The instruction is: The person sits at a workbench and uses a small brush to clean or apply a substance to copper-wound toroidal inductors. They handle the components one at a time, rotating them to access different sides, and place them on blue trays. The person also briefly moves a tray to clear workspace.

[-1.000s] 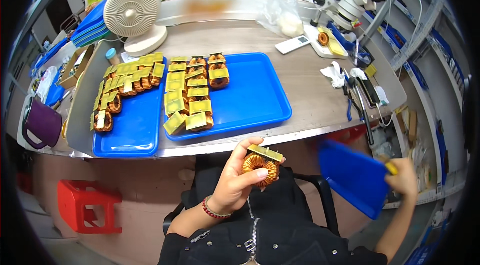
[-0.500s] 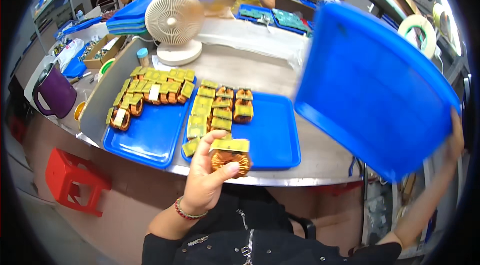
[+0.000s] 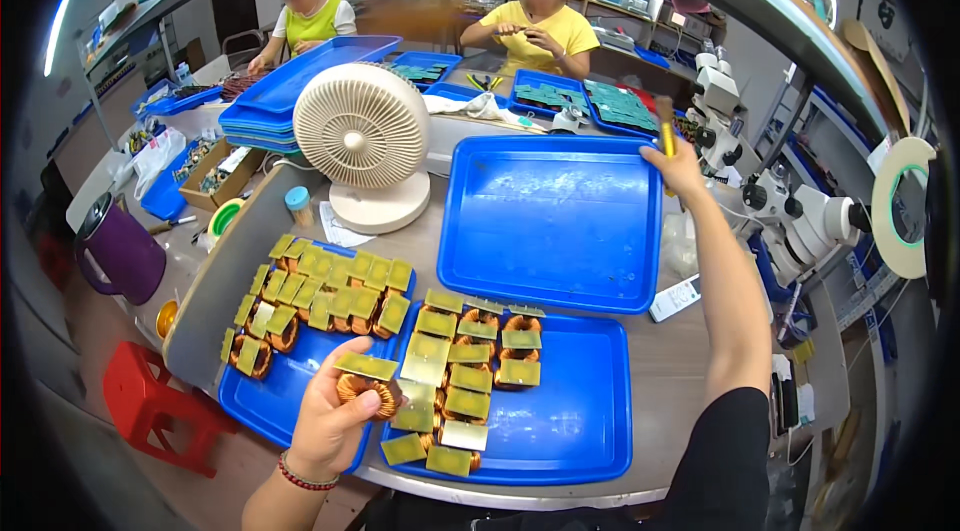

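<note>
Left of centre in the lower frame, the left hand (image 3: pixel 335 416)'s grip pinches a copper coil (image 3: pixel 362 396) topped by a yellow board (image 3: pixel 366 366), while at upper right the right hand (image 3: pixel 680 171)'s grip clasps a blue tray (image 3: pixel 550 221)'s corner and a yellow-handled tool (image 3: pixel 669 139).

Coil (image 3: pixel 362 395) in left hand (image 3: pixel 328 413): copper-orange, finely striped by windings; its plate (image 3: pixel 365 365) yellow-green. Trays (image 3: pixel 550 231) strong blue. Fan (image 3: pixel 352 139) cream, radial ribs. Kettle (image 3: pixel 132 253) purple. Stool (image 3: pixel 145 391) red. Tabletop (image 3: pixel 665 381) grey-brown. Sleeve (image 3: pixel 720 456) black.

Left fingers (image 3: pixel 352 413) holding copper coil (image 3: pixel 366 384), right fingers (image 3: pixel 660 162) holding tray (image 3: pixel 550 226)
</note>
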Demonstrator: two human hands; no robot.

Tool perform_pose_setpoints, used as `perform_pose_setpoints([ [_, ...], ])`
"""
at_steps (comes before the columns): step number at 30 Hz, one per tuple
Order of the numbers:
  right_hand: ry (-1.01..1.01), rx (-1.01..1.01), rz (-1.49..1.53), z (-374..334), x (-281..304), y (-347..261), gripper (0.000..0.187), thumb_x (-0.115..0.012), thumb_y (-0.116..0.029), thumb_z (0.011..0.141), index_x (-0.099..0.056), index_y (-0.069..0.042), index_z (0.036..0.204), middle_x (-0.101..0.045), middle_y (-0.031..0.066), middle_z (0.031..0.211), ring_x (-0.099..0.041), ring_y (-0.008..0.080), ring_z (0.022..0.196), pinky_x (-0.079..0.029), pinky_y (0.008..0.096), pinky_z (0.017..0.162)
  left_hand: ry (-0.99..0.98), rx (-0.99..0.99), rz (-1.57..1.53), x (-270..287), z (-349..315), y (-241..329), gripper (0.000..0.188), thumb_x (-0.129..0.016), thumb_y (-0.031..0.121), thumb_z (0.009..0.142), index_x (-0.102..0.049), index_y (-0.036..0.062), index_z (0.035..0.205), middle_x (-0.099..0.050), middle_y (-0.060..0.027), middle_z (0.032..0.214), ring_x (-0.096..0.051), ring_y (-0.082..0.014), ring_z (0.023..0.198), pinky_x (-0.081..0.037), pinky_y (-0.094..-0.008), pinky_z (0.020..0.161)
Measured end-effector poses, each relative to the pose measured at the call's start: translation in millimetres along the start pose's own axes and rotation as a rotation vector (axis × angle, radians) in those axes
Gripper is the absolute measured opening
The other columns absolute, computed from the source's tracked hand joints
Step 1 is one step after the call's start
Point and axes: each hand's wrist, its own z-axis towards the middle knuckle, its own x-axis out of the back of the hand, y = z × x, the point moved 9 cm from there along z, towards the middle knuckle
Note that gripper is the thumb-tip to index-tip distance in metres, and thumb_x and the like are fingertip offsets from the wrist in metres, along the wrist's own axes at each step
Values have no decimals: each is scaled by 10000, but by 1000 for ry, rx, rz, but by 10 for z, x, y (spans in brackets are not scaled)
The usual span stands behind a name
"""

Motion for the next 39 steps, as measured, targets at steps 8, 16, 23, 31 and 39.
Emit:
perform_pose_setpoints([
  [8, -83, 92, -126, -72, -777, 268, 278, -700, -293, 743, -658, -73, 908, -617, 54, 657, -578, 162, 569, -453, 312, 531, -16, 29, 164, -20, 638, 24, 467, -653, 10, 751, -391, 85, 1130, -581, -106, 963, -606, -256, 878, -517, -395, 788],
  [16, -703, 77, 534, -1315, -1909, -1327, 466, -813, -196, 615, -622, -28, 1005, -590, 1, 670, -476, 51, 469, -359, 217, 405, -131, -24, 402, -553, 1654, -246, 768, -604, -80, 755, -122, 79, 1332, -514, -149, 1109, -542, -204, 993, -471, -324, 851],
  [23, -690, -146, 515, -1051, -2240, -1162, 455, -812, -225, 630, -616, -29, 992, -594, 13, 679, -455, 62, 432, -341, 205, 393, -325, -161, 729, -488, 2263, -222, 887, -710, 62, 704, -103, 69, 1352, -476, -186, 1146, -520, -277, 1037, -462, -359, 855],
  [31, -491, -221, 505, -325, -2808, -681, 361, -788, -187, 652, -622, -37, 936, -623, 45, 700, -515, 89, 512, -403, 239, 462, -385, 143, 2259, 109, 2662, -650, 617, -711, 327, 684, -484, 125, 1221, -622, -135, 1001, -559, -319, 1002, -347, -415, 881],
  [39, -424, 39, 145, -6, -3237, -327, 245, -754, -201, 663, -642, -44, 814, -637, 84, 697, -598, 159, 631, -462, 324, 607, -551, 208, 2110, -276, 2602, -1053, 523, -756, 292, 639, -548, 53, 1055, -643, -111, 962, -594, -267, 949, -358, -430, 865],
])
